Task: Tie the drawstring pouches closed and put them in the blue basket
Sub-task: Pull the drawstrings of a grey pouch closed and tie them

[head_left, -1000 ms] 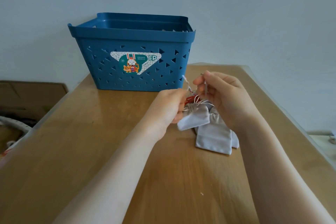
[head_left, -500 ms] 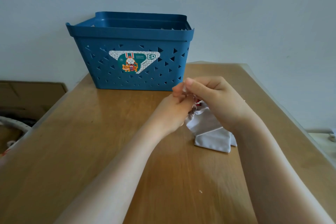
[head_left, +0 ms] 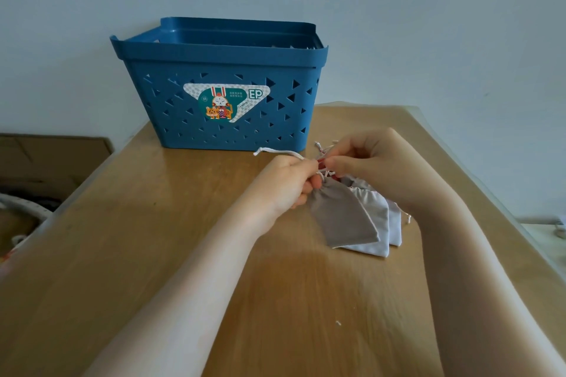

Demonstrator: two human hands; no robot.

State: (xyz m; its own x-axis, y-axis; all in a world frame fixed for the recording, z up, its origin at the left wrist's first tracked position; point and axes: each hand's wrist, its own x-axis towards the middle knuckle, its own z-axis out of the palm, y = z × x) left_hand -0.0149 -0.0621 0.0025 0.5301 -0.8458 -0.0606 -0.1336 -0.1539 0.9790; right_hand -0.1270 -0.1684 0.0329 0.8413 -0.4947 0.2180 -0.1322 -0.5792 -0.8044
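Note:
A grey drawstring pouch (head_left: 340,217) hangs by its gathered neck between my hands, its bottom resting on other pale grey pouches (head_left: 378,223) that lie on the wooden table (head_left: 153,239). My left hand (head_left: 284,184) pinches the pouch's neck and a white cord (head_left: 277,152) that sticks out to the left. My right hand (head_left: 364,159) pinches the other cord ends just above the neck. Something red shows at the pouch's mouth. The blue basket (head_left: 220,70) stands behind my hands against the wall, its inside hidden.
A cardboard box (head_left: 46,162) sits beyond the table's left edge, with clutter below it. The table's right edge runs close to my right forearm. A white crumb (head_left: 338,323) lies on the table near me.
My hands have drawn slightly apart, pulling the cords sideways. The pouch's neck is now gathered tight and the pouch has swung lower left over the pile.

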